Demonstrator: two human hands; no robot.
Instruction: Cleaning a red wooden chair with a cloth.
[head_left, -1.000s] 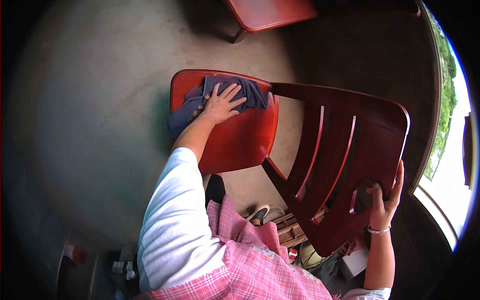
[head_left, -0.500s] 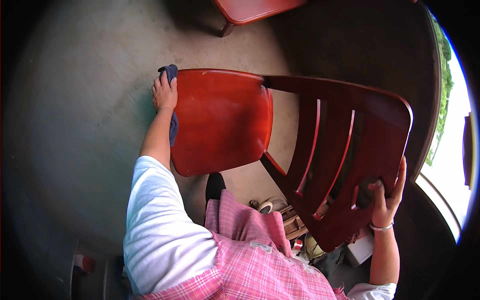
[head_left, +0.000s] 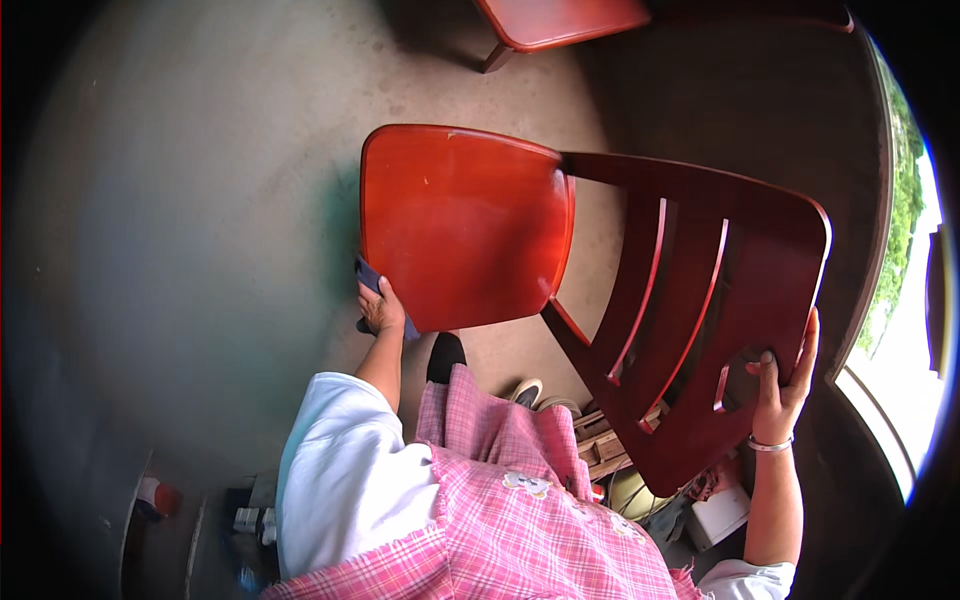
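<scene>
left hand [head_left: 382, 308] curled around dark cloth [head_left: 368, 274]

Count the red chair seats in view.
2: the near seat in the middle, the left hand at its edge; the far seat, cut off by the picture's top. Others may be hidden.

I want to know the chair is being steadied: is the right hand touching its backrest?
Touching. The head view shows the right hand gripping the backrest, its fingers along the outer edge and thumb across the face.
</scene>
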